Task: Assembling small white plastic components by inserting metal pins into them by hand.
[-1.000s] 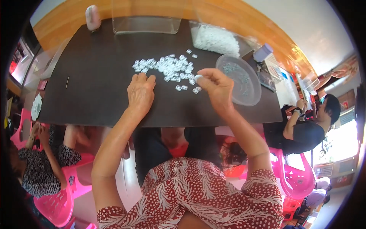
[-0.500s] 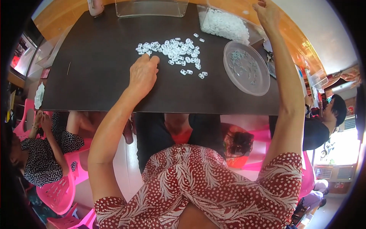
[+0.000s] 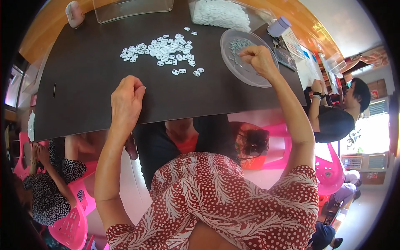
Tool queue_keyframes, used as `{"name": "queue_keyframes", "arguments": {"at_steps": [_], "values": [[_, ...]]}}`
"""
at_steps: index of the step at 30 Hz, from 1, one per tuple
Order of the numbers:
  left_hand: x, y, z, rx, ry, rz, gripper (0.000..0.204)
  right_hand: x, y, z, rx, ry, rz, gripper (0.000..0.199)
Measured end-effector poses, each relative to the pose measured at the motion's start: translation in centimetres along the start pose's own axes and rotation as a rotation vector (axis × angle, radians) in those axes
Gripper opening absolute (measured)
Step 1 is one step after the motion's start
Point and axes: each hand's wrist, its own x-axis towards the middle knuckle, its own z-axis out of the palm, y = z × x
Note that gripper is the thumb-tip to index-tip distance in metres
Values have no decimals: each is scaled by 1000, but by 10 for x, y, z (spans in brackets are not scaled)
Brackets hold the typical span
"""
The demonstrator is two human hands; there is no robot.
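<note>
Head view: right hand [image 3: 260, 60] over clear dish [image 3: 233, 62]

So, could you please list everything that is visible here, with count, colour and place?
table: one, dark brown, centre.
small plastic pieces: many, white, loose pile on table.
round dish: one, clear, right of pile, small pieces inside.
filled container: one, clear with white contents, far edge.
empty tray: one, clear, far edge.
chairs: several, pink, around.
other people: several, seated nearby.
left hand: fingers pinched, near table edge.
right hand: fingers pinched, over dish.
</note>
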Motion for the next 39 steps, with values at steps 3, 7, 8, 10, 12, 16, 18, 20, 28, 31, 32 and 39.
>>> {"name": "queue_keyframes", "arguments": {"at_steps": [3, 7, 8, 10, 12, 16, 18, 20, 28, 31, 32, 39], "values": [[-6, 11, 3, -59, 30, -34, 11, -3, 14, 4, -10, -56, 106, 14], [-14, 11, 12, -117, 18, -60, 11, 2, 11, 23, -46, 17, -54, 15], [-16, 14, 15, -174, 56, -67, 11, 3, 8, 26, -126, 35, -138, 15], [-20, 16, 17, -227, 97, -72, 12, 10, 14, 33, -163, 19, -120, 14], [-24, 14, 17, -131, 92, 73, 11, 14, 15, 36, -198, -2, -103, 14], [-27, 23, 17, -187, 82, -2, 9, 13, 15, 35, -215, -54, -69, 15], [-28, 23, 20, -254, 97, -22, 8, 8, 13, 33, -144, 9, -88, 14], [-30, 27, 20, -358, 62, -127, 6, 6, 17, 33, -84, 23, -60, 13], [-34, 21, 22, -723, -25, -333, 10, 1, 15, 17, 457, -27, 164, 8], [-34, 21, 22, -757, -28, -356, 11, 1, 17, 17, 436, -26, 181, 6], [-33, 20, 23, -770, -30, -356, 11, 1, 18, 19, 407, -1, 182, 7], [-36, 16, 24, -809, -3, -356, 10, 0, -54, 23, 487, 25, 143, 15]]}}
